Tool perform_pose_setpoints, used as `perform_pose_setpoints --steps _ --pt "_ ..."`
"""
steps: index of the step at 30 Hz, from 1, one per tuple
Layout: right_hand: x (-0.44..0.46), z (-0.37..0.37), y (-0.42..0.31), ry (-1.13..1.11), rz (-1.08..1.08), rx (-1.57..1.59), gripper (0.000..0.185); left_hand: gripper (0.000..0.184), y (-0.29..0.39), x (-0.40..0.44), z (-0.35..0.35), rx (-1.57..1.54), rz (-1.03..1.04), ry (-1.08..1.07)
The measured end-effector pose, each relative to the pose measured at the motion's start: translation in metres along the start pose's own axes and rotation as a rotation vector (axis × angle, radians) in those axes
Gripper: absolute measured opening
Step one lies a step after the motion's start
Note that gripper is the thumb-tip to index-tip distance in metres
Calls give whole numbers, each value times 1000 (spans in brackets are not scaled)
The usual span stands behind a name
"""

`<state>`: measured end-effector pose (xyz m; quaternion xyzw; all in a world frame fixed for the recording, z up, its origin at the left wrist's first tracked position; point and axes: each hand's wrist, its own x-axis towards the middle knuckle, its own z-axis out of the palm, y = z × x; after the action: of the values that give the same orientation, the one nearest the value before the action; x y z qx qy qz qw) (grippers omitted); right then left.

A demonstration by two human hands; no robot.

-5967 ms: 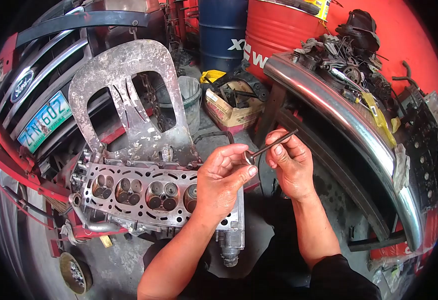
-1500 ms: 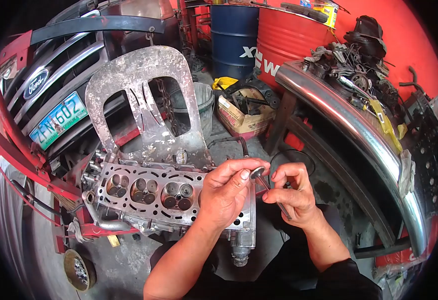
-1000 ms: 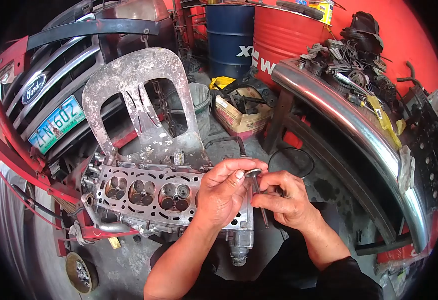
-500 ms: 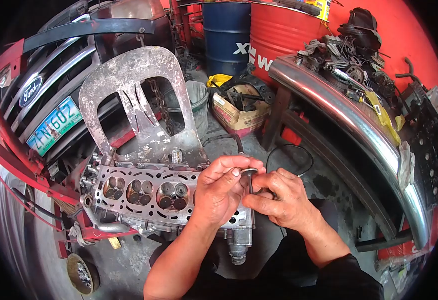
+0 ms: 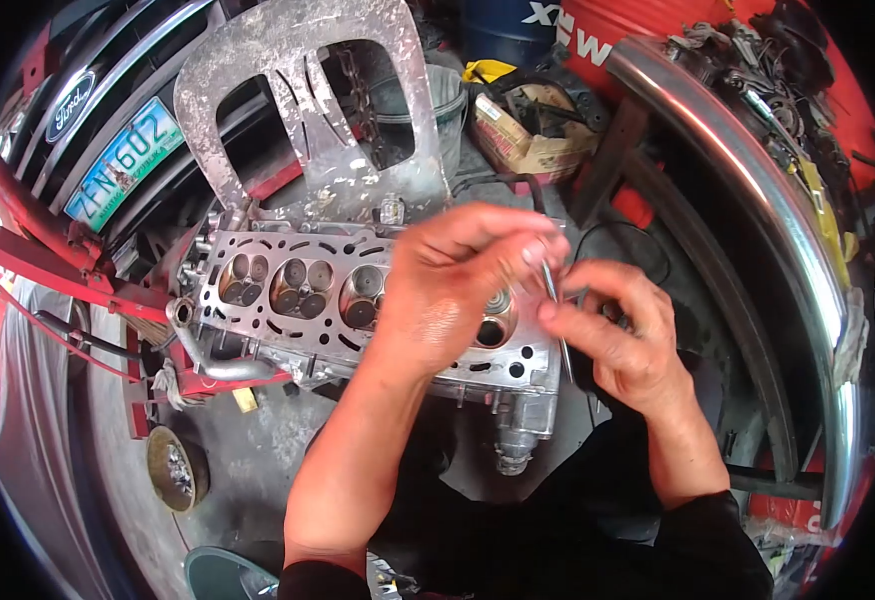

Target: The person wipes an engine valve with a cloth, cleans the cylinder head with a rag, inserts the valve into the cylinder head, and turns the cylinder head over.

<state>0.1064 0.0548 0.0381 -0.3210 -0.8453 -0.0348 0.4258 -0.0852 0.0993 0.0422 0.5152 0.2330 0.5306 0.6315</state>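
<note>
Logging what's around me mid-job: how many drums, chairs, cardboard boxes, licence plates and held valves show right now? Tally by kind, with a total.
Drums (blue drum, red drum): 2
Chair: 1
Cardboard box: 1
Licence plate: 1
Held valve: 1
Total: 6

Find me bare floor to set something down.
The grey floor looks bare between the round bowl, the cylinder head and the left forearm. Crowded: parts heaped beyond the chrome bumper, and the left hand and right hand at the cylinder head's right end.
</note>
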Motion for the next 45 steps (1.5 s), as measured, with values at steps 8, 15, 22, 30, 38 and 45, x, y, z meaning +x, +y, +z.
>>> perform_pose_setpoints --steps 8,15,22,30,38,45 --pt "-3 2 21 106 350 63 54 17 25 -14 -26 540 190 384" --pt "-1 10 22 -47 475 89 45 20 2 -23 -26 644 306 194" --pt "-1 15 23 -91 497 74 42 23 0 -31 -27 635 204 90" --pt "0 19 27 -92 473 94 36 26 -10 -32 -27 635 152 55" --pt "1 18 30 -118 503 73 34 25 4 -28 -31 702 178 -39" --pt "0 23 29 -115 515 91 29 23 7 -28 -26 735 122 -64"
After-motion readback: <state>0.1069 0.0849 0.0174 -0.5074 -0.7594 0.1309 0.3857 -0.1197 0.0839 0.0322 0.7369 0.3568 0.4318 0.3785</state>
